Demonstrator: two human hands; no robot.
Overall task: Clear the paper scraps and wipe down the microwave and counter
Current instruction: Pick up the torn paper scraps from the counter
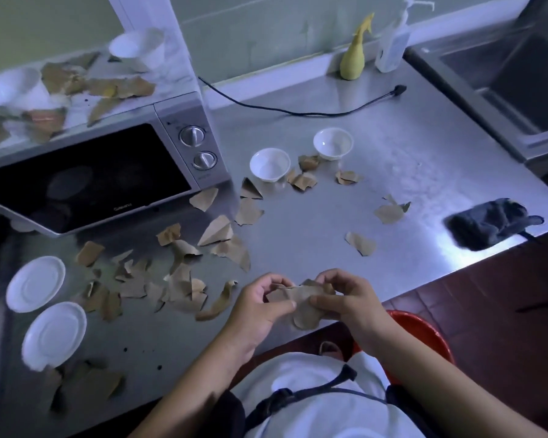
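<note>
— Where was the paper, and how did it lie?

— A crumpled wad of brown scraps [302,311] sat between both hands, just above the near edge of the steel worktop [393,172]. Its long axis ran left to right from one hand to the other, and a rounded flap hung down towards the person.

— And the hands?

— Both forearms came up from the bottom of the view and met in the middle. The left hand [260,306] curled its fingers over the wad's left end, with the thumb pressed on the near side. The right hand [345,300] pinched the right end, fingers bent over the top and thumb underneath.

— The rest of the paper?

— Loose scraps [178,279] littered the worktop left of the hands, spreading up to the microwave [86,181]. More scraps lay on the microwave's top [108,86], and a few were beside two white bowls [270,164].

— How did the microwave sit?

— Its long side ran left to right, the dark door faced the person, and the dials were at the right end.

— Anything for wiping?

— A dark cloth [491,224] lay near the worktop's right edge, well apart from the hands. A red bucket [424,333] stood on the floor below the right forearm.
</note>
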